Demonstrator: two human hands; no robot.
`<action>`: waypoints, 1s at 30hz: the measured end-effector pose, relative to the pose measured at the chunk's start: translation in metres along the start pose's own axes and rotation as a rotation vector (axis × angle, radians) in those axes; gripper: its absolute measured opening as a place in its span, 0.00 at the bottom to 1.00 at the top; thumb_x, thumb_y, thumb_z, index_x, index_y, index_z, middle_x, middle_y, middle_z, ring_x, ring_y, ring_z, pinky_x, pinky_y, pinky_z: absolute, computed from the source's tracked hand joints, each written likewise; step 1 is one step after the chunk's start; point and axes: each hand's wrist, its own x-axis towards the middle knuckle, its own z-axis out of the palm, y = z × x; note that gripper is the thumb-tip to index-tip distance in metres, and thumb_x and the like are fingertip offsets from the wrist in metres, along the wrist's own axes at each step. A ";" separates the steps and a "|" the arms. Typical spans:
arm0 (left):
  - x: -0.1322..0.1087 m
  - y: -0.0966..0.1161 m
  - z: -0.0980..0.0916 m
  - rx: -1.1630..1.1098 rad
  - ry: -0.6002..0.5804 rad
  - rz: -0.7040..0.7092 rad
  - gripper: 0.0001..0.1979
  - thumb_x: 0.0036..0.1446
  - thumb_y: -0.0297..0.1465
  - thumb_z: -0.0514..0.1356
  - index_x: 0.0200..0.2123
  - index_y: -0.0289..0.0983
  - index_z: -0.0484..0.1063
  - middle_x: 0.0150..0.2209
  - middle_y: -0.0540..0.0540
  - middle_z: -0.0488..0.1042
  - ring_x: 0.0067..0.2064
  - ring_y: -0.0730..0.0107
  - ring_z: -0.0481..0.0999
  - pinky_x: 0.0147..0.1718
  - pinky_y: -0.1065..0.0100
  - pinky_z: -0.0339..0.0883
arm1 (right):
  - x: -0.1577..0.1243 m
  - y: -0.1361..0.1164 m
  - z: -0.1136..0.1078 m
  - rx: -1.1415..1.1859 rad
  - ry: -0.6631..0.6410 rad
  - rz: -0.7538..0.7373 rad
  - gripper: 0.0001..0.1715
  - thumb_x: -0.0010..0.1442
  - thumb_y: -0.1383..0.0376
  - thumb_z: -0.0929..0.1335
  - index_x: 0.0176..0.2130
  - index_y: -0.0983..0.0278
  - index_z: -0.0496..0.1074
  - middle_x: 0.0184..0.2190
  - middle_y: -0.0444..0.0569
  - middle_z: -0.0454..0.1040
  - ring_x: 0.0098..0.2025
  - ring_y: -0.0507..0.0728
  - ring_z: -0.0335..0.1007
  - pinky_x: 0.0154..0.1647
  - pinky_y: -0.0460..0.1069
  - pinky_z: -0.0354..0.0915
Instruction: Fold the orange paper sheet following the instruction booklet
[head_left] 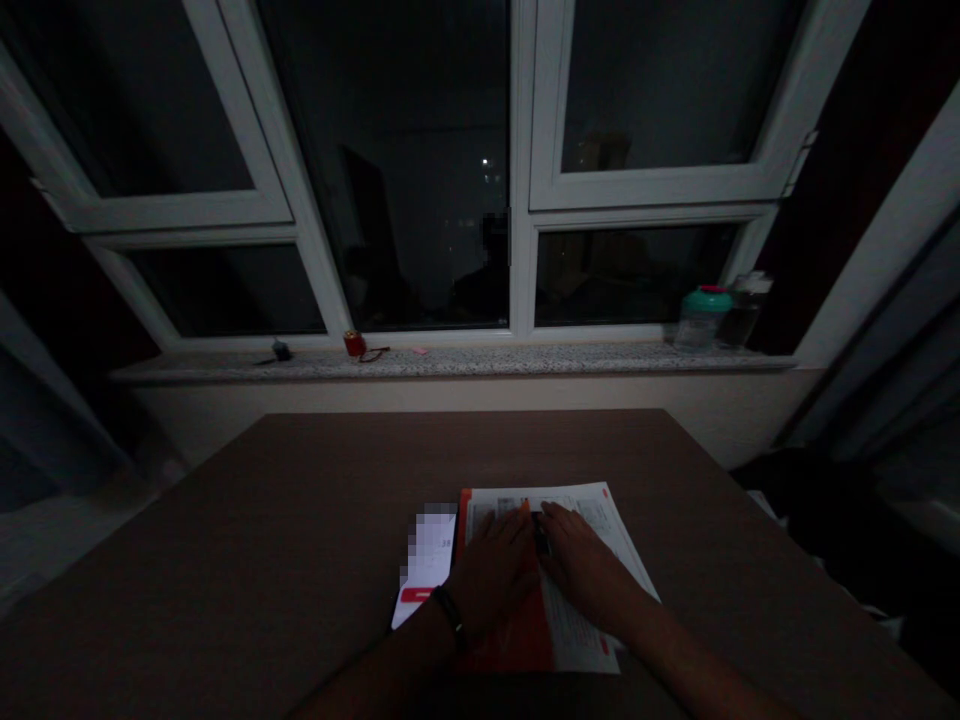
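Note:
Printed white pages (592, 510) and a red-orange sheet or cover (517, 635) lie on the table in front of me. My left hand (495, 565) rests flat across the red-orange part, fingers stretched forward, a dark band around its wrist. Over the white pages is my right hand (581, 555), fingers bent inward and close to the left fingertips. A small dark object (541, 535) shows at the right thumb and forefinger; the dim light hides what kind it is. A lit phone (431, 550) lies just left of the pages, partly behind my left forearm.
The brown table (300, 520) reaches toward a speckled windowsill (465, 362). On the sill stand a small dark bottle (281, 349), a red item (354, 344), a jar with a teal lid (705, 318) and a clear bottle (746, 310). Dark things lie beyond the table's right edge.

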 end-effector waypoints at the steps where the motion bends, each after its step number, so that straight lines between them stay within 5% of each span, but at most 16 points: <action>1: 0.000 0.000 0.000 -0.003 0.001 0.003 0.30 0.67 0.35 0.55 0.69 0.37 0.50 0.69 0.38 0.53 0.69 0.55 0.52 0.66 0.45 0.44 | 0.001 0.001 0.001 -0.001 0.001 -0.004 0.30 0.63 0.70 0.63 0.63 0.72 0.62 0.65 0.64 0.60 0.68 0.66 0.55 0.70 0.63 0.51; 10: -0.008 -0.003 0.008 0.007 0.001 0.044 0.37 0.69 0.38 0.52 0.72 0.35 0.35 0.72 0.37 0.42 0.71 0.56 0.42 0.67 0.46 0.41 | 0.000 0.006 0.011 -0.027 -0.029 -0.013 0.33 0.66 0.67 0.61 0.68 0.71 0.55 0.70 0.62 0.51 0.72 0.65 0.44 0.71 0.64 0.48; 23: -0.010 0.004 0.010 0.016 0.024 0.008 0.36 0.71 0.39 0.49 0.72 0.35 0.31 0.71 0.37 0.40 0.71 0.54 0.41 0.67 0.47 0.42 | -0.002 0.003 0.013 -0.072 -0.080 0.027 0.33 0.69 0.65 0.58 0.69 0.73 0.52 0.71 0.61 0.48 0.72 0.63 0.40 0.72 0.64 0.45; 30: -0.011 0.004 0.011 0.028 -0.019 -0.062 0.35 0.71 0.40 0.49 0.71 0.30 0.38 0.72 0.37 0.38 0.72 0.56 0.38 0.68 0.49 0.39 | -0.003 0.005 0.013 -0.096 -0.064 0.051 0.33 0.69 0.64 0.58 0.69 0.75 0.52 0.70 0.62 0.47 0.72 0.64 0.40 0.71 0.64 0.46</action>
